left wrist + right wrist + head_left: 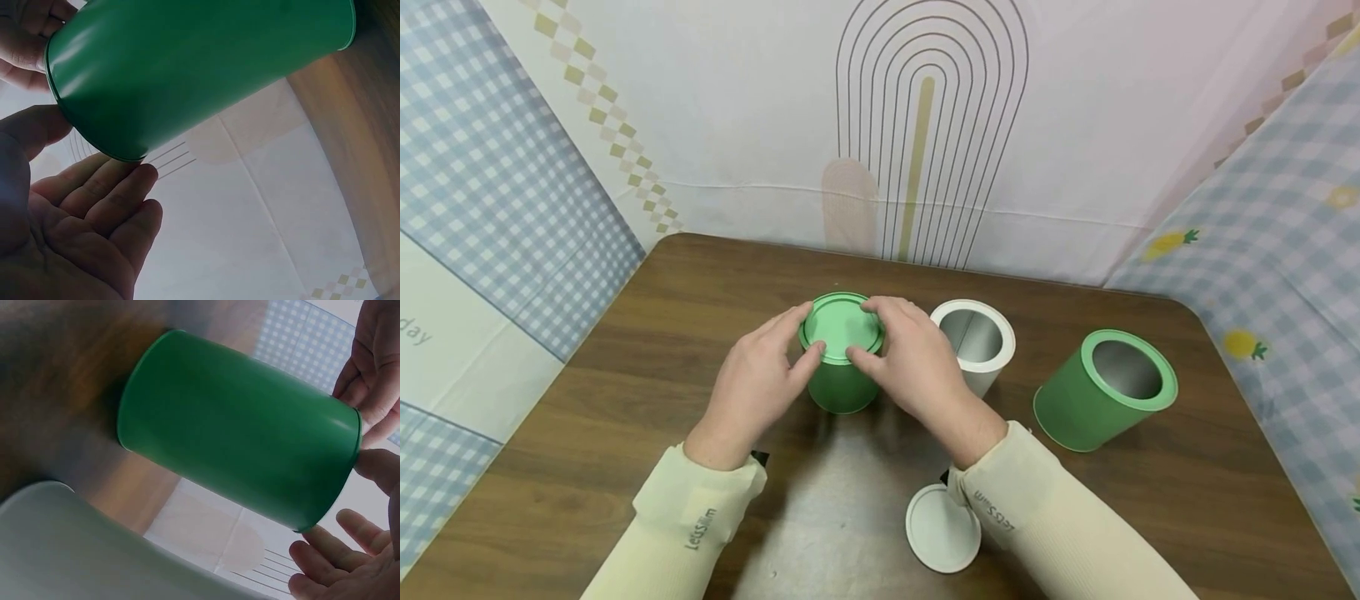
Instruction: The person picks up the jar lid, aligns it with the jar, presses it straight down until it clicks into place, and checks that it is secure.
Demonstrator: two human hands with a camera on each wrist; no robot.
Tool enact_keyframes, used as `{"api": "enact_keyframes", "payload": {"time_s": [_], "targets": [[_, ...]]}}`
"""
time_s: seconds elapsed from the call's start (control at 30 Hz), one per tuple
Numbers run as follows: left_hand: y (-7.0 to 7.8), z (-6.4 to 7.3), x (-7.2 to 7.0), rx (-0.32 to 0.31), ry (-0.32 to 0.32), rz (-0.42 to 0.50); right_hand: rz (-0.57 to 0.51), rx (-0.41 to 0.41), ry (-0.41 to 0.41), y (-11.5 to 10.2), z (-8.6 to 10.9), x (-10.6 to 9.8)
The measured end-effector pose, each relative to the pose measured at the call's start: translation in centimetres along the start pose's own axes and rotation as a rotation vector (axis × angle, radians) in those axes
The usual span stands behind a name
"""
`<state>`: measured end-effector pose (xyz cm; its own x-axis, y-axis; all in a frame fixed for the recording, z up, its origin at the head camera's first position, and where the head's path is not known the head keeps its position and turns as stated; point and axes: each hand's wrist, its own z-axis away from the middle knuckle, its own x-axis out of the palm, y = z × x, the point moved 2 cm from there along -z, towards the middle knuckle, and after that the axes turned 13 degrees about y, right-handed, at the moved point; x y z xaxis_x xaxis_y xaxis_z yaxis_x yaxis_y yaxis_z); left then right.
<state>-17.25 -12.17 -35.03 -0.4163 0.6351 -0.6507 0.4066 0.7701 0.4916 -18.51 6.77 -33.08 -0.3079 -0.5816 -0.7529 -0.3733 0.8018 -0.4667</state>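
Observation:
A green tin can point(842, 390) stands upright on the wooden table, its round green lid point(842, 327) on top. My left hand point(756, 371) holds the lid's left side, thumb at the near rim and fingers at the far edge. On the other side my right hand point(921, 358) grips the lid's rim the same way. Both wrist views show the green can's side wall, point(200, 69) in the left one, with thumbs and fingertips right at its top rim. The palms stay off the can's wall.
Just right of my right hand stands an open white can point(1007, 342), partly behind that hand. Farther right is an open green can point(1082, 408). A white round lid point(942, 529) lies flat near my right sleeve. Patterned cloth point(737, 108) hangs behind the table point(647, 333).

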Motion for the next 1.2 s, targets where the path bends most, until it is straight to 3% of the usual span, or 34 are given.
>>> {"api": "enact_keyframes", "payload": {"time_s": [0.13,0.37,0.5,0.73,1.2], "targets": [[0.2,-0.1,0.0,-0.002,-0.006,-0.014,0.016,0.036,-0.049,-0.3,-0.6,-0.3],[0.6,-0.5,0.1,0.074,-0.009,-0.06,0.026,0.091,-0.12,-0.5,-1.2,-0.6],[0.6,-0.5,0.1,0.056,-0.01,-0.057,0.02,0.1,-0.134,-0.4,-1.2,-0.5],[0.3,-0.1,0.2,-0.007,0.007,-0.014,-0.019,0.105,-0.088,0.0,-0.8,-0.4],[-0.5,0.3,0.5,0.017,0.026,0.041,-0.047,0.057,-0.021,0.4,-0.1,-0.3]]}}
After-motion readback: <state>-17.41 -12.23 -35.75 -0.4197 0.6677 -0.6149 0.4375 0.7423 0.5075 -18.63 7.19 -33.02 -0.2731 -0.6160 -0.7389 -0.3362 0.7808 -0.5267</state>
